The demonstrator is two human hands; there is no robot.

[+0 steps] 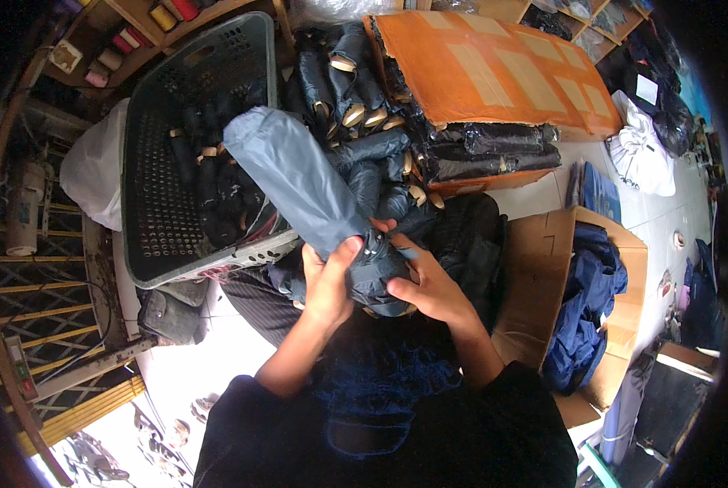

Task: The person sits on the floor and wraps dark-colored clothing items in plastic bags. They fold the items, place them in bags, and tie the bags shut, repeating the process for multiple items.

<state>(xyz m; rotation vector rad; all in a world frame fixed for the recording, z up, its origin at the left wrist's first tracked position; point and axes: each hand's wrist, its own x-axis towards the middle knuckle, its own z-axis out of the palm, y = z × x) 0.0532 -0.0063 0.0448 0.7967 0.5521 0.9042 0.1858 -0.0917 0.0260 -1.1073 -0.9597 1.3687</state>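
Observation:
Both my hands are closed on a long grey-blue bundle of smooth, thin cloth [295, 175], rolled to a tube. It slants up and to the left in front of my chest. My left hand [329, 281] grips its lower left side with the thumb on top. My right hand [431, 283] is wrapped round the dark, gathered lower end, thumb across it. What lies inside the cloth is hidden. Just beyond my hands, similar dark rolled bundles [370, 152] lie in a heap, several with pale, wood-coloured ends.
On the left stands a dark perforated plastic basket [156, 154] holding more rolled bundles. A taped orange-brown carton [494, 69] lies at the back over black wrapped packs [494, 159]. To my right, an open cardboard box [535, 301] holds navy cloth [584, 317]. Thread spools [165, 16] sit on a shelf.

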